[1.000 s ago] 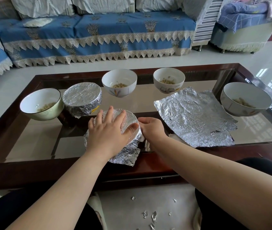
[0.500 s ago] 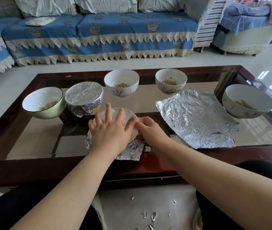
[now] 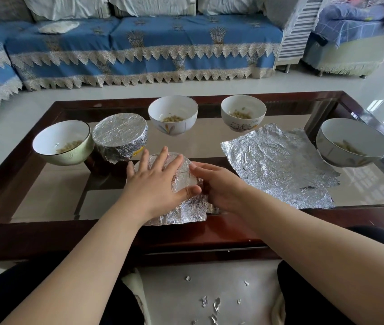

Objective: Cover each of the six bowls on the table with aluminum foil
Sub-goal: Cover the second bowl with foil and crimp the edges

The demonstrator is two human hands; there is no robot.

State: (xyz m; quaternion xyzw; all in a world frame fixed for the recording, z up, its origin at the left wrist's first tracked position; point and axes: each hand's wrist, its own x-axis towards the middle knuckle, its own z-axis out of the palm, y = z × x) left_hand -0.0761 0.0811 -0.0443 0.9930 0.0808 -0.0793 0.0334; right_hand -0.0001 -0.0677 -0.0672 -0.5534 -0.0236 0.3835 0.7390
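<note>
My left hand (image 3: 157, 181) lies flat, fingers spread, on top of a foil-draped bowl (image 3: 184, 174) near the table's front edge. My right hand (image 3: 219, 186) presses against the bowl's right side with fingers extended along the foil. Loose foil hangs crumpled at the bowl's front. A fully foil-covered bowl (image 3: 119, 137) stands behind left. Uncovered bowls holding pale grains: a green one (image 3: 63, 143) at the left, two white ones (image 3: 173, 114) (image 3: 243, 112) at the back, one (image 3: 352, 141) at the right. A flat foil sheet (image 3: 280, 165) lies right of my hands.
The glass-topped table has a dark wooden frame (image 3: 22, 233). Small foil scraps (image 3: 209, 303) lie on the floor between my knees. A blue-covered sofa (image 3: 144, 48) stands beyond the table.
My left hand has slid slightly left over the bowl's top, baring more foil on the right. My right hand has moved up along the bowl's right side.
</note>
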